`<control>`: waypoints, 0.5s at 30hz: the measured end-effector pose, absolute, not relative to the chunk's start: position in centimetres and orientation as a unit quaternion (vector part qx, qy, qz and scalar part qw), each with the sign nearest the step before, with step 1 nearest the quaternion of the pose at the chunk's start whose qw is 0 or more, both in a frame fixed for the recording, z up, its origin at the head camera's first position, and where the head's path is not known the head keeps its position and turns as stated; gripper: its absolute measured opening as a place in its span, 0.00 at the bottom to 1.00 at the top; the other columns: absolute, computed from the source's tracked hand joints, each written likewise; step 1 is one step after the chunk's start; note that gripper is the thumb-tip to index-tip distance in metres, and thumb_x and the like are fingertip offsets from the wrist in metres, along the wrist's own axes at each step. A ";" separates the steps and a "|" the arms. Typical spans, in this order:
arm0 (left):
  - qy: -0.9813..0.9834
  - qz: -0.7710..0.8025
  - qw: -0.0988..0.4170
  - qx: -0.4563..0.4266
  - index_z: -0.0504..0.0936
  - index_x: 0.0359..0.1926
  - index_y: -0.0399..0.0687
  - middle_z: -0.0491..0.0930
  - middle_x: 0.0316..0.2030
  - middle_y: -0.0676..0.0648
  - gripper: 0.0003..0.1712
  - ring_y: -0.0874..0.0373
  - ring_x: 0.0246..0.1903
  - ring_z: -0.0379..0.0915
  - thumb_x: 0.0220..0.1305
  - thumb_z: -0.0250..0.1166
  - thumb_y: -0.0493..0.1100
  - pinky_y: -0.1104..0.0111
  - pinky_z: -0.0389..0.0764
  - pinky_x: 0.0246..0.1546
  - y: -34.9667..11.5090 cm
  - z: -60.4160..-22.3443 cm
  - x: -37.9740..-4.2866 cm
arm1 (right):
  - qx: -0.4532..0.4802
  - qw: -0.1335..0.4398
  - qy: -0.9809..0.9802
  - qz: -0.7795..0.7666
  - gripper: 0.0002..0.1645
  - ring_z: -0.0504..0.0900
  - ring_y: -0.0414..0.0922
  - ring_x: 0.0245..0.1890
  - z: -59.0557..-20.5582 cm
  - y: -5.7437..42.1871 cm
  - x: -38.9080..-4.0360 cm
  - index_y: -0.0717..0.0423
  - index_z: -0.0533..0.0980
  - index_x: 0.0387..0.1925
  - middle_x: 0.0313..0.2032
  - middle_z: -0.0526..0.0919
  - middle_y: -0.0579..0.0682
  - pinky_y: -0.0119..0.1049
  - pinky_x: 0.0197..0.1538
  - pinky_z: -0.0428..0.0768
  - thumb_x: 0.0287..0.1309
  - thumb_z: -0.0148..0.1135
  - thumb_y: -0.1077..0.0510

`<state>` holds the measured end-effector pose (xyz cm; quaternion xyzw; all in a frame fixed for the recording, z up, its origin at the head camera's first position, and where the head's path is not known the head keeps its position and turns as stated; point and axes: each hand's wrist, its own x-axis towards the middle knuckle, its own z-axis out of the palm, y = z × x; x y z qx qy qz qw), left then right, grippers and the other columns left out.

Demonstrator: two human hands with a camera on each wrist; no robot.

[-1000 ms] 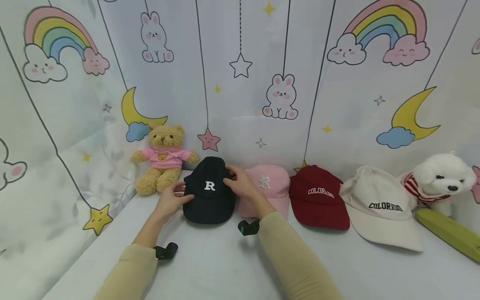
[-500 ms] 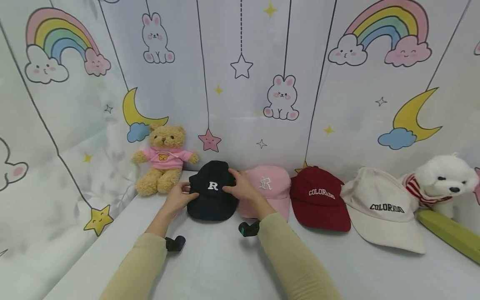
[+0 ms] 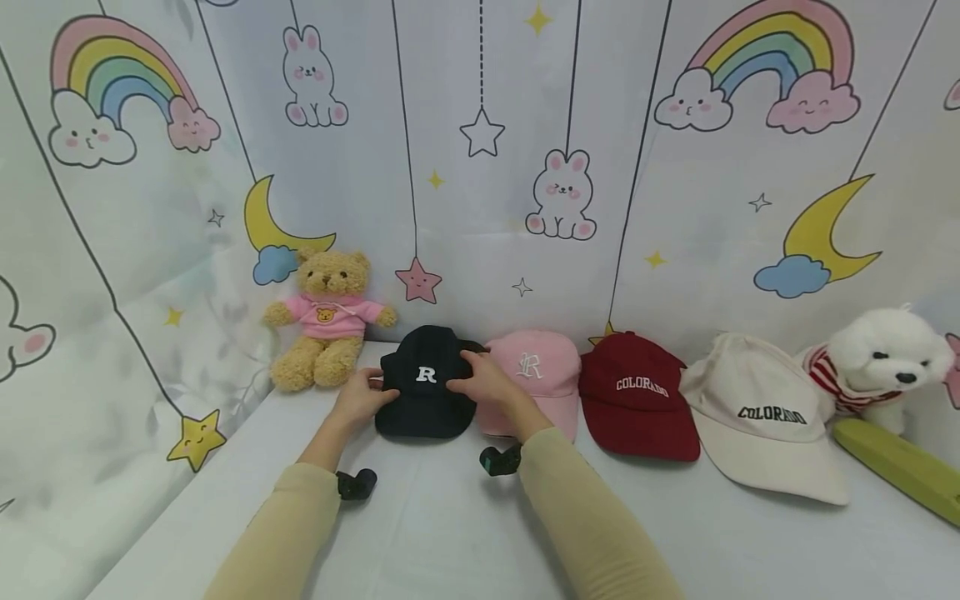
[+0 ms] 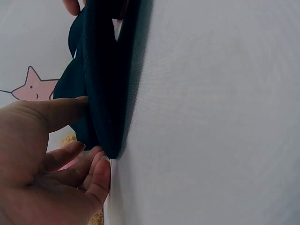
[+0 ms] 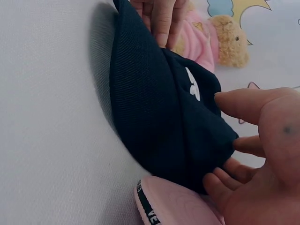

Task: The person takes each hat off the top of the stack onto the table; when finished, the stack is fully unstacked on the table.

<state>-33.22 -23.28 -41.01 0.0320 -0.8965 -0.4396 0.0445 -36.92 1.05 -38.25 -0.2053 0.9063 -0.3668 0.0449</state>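
Observation:
A black baseball cap [image 3: 424,415] with a white letter R on its front sits at the left of a row of caps, brim toward me. My left hand [image 3: 362,398] grips its left side; in the left wrist view the thumb [image 4: 63,112] lies on the front and the other fingers are at the brim's corner. At the opposite side my right hand [image 3: 489,382] holds the crown, thumb toward the front and fingers along the side, as the right wrist view shows. The pink cap [image 3: 551,375] stands right beside it, partly behind my right hand.
Rightward stand a dark red cap [image 3: 637,417], a cream cap [image 3: 765,433], a white plush dog [image 3: 885,350] and a long green object [image 3: 900,468]. Left of the black cap sits a teddy bear [image 3: 330,321] in pink. A patterned curtain [image 3: 480,200] hangs behind the white table [image 3: 420,533].
The black cap has shifted a little to the right and its crown stands lower. My left hand has moved right with it; my right hand has sunk slightly.

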 end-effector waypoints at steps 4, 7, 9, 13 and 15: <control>-0.896 -0.442 0.039 0.035 0.65 0.67 0.24 0.74 0.57 0.26 0.36 0.34 0.58 0.71 0.66 0.67 0.41 0.48 0.72 0.59 -23.3 -41.1 -33.3 | -0.210 0.046 0.899 -0.381 0.42 0.59 0.59 0.73 -38.1 1.2 -37.0 0.64 0.60 0.74 0.72 0.61 0.66 0.52 0.72 0.59 0.66 0.64 0.53; -0.894 -0.446 0.036 0.035 0.64 0.68 0.24 0.73 0.59 0.26 0.37 0.34 0.60 0.70 0.67 0.67 0.42 0.48 0.71 0.60 -23.5 -41.0 -33.1 | -0.213 0.048 0.890 -0.399 0.42 0.62 0.59 0.71 -37.9 1.4 -36.9 0.65 0.59 0.74 0.72 0.62 0.65 0.51 0.70 0.62 0.66 0.64 0.54; -0.892 -0.449 0.041 0.035 0.64 0.68 0.24 0.72 0.60 0.25 0.37 0.33 0.61 0.69 0.66 0.67 0.42 0.47 0.70 0.61 -23.5 -40.8 -32.8 | -0.216 0.049 0.882 -0.415 0.42 0.64 0.60 0.70 -37.7 1.7 -36.8 0.65 0.59 0.74 0.72 0.63 0.65 0.51 0.69 0.65 0.67 0.64 0.55; -0.884 -0.462 0.057 0.032 0.63 0.69 0.25 0.69 0.62 0.25 0.37 0.33 0.62 0.67 0.68 0.65 0.42 0.47 0.70 0.62 -23.5 -40.3 -32.3 | -0.222 0.045 0.870 -0.438 0.41 0.66 0.60 0.69 -36.9 2.2 -36.6 0.64 0.59 0.74 0.71 0.63 0.63 0.51 0.69 0.66 0.67 0.64 0.55; -0.881 -0.468 0.068 0.028 0.63 0.70 0.26 0.69 0.63 0.26 0.36 0.34 0.62 0.68 0.69 0.64 0.43 0.47 0.71 0.61 -23.4 -40.0 -32.1 | -0.225 0.044 0.866 -0.445 0.41 0.65 0.59 0.70 -36.3 2.5 -36.4 0.62 0.59 0.75 0.72 0.63 0.62 0.51 0.69 0.65 0.67 0.64 0.55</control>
